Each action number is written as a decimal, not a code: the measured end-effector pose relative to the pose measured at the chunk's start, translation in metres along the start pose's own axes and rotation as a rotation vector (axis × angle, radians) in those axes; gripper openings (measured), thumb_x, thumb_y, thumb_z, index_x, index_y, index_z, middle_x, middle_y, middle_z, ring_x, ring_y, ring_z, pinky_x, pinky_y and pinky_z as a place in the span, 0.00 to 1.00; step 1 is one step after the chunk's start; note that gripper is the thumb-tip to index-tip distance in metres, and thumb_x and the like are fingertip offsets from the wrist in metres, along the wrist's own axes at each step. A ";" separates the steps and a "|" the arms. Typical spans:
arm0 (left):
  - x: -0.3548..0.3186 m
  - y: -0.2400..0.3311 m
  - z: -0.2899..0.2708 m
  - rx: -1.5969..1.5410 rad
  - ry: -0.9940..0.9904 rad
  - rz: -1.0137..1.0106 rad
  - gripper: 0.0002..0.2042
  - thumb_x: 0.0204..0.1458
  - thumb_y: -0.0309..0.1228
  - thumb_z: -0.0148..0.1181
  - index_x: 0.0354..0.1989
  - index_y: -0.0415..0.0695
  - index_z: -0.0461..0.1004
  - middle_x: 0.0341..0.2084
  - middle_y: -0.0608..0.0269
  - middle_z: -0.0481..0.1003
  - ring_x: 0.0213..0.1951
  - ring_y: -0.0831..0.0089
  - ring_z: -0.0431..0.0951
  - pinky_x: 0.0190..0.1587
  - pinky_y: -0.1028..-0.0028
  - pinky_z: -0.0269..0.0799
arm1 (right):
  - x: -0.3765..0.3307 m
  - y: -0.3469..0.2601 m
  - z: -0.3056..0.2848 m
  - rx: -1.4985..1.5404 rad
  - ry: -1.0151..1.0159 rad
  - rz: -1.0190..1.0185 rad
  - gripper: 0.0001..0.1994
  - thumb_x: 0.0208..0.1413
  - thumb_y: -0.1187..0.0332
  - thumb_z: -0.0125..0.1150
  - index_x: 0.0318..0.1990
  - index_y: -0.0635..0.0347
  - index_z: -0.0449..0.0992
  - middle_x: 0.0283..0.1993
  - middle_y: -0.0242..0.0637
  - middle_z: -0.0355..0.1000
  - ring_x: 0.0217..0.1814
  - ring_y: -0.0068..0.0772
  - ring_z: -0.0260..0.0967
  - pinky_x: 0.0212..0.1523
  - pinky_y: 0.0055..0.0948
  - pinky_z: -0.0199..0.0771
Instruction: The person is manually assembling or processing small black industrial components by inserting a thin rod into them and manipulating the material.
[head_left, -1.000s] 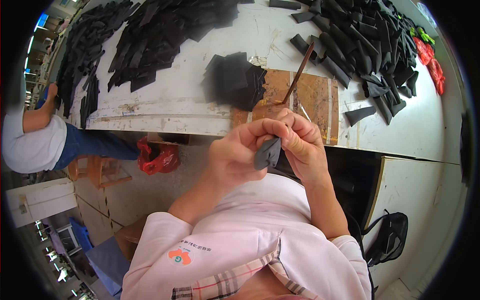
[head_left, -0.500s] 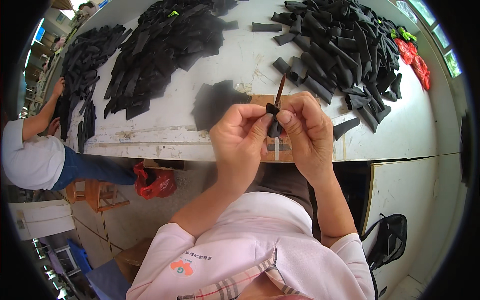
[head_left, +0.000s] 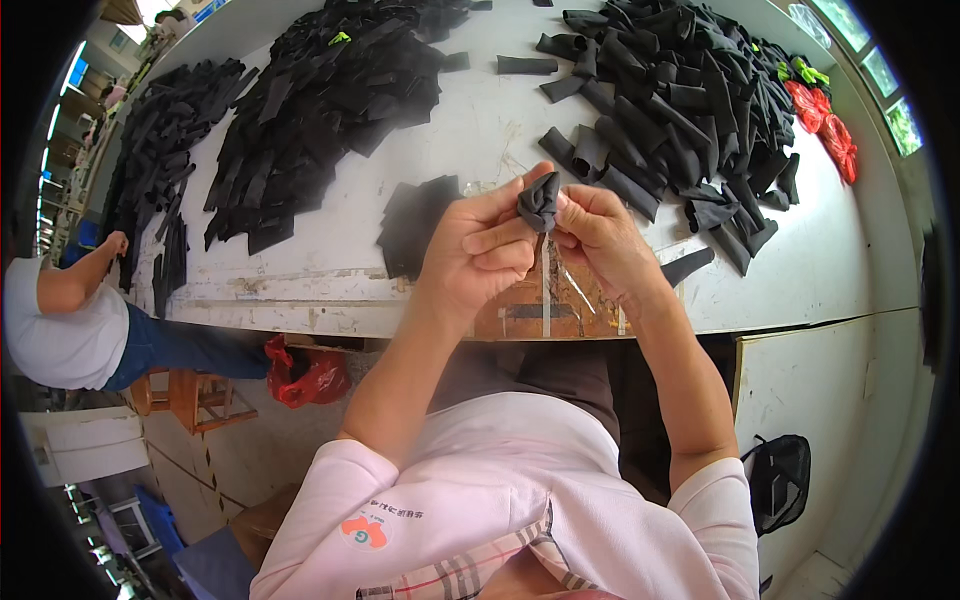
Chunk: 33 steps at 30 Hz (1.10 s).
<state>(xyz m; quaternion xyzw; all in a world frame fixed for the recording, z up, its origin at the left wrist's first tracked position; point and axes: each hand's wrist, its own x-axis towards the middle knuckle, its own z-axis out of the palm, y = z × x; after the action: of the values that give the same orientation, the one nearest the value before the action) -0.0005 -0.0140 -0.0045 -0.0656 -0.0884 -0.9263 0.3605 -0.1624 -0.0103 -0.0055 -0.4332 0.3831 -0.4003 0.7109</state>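
Observation:
Raised over the near edge of the table, both my hands grip one small piece of black fabric (head_left: 540, 203), which is bunched and folded over on itself. My left hand (head_left: 478, 245) wraps its fingers round the left side of the piece. On the other side my right hand (head_left: 598, 238) pinches it between thumb and fingers. Below the fingers shows a thin, shiny sliver (head_left: 578, 290); whether the right hand holds it or it lies on the board, I cannot tell. Beneath my hands is a brown board (head_left: 520, 305). Just left lies a small stack of flat black pieces (head_left: 408, 225).
Tube-like black pieces (head_left: 660, 120) are heaped at the right, flat black pieces (head_left: 320, 110) at the left. Red plastic bags (head_left: 825, 125) lie by the right wall. A co-worker (head_left: 70, 320) stands at the far left, near a wooden stool (head_left: 190, 400). A black bag (head_left: 780, 480) hangs at right.
The black piece has been turned and bunched up, and my hands have shifted. The dark pointed stick that stuck up beyond my fingers no longer shows there. The co-worker's arm has lowered.

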 end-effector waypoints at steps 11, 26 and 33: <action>-0.002 0.000 0.010 -0.411 0.210 0.224 0.11 0.54 0.23 0.40 0.43 0.31 0.65 0.22 0.59 0.72 0.07 0.88 0.53 0.08 0.86 0.47 | 0.009 -0.015 0.013 -0.081 -0.014 -0.066 0.15 0.54 0.60 0.51 0.20 0.60 0.65 0.19 0.23 0.56 0.22 0.14 0.50 0.21 0.16 0.53; -0.008 -0.022 0.015 1.214 0.344 0.746 0.06 0.46 0.20 0.55 0.34 0.36 0.72 0.31 0.63 0.73 0.34 0.78 0.70 0.40 0.79 0.63 | -0.014 -0.015 0.014 -0.787 0.158 -0.783 0.17 0.49 0.56 0.55 0.27 0.65 0.69 0.18 0.34 0.63 0.23 0.31 0.63 0.26 0.29 0.63; -0.014 -0.027 -0.008 0.987 0.385 0.731 0.08 0.47 0.21 0.55 0.36 0.37 0.71 0.32 0.62 0.73 0.37 0.78 0.70 0.41 0.79 0.65 | -0.006 0.000 -0.004 -1.202 0.013 -0.579 0.12 0.49 0.63 0.54 0.22 0.60 0.65 0.17 0.39 0.65 0.20 0.44 0.63 0.21 0.37 0.60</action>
<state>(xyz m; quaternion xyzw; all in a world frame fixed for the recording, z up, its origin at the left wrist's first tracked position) -0.0091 0.0132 -0.0176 0.2495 -0.4099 -0.5891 0.6501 -0.1686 -0.0058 -0.0060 -0.8369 0.4121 -0.2945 0.2074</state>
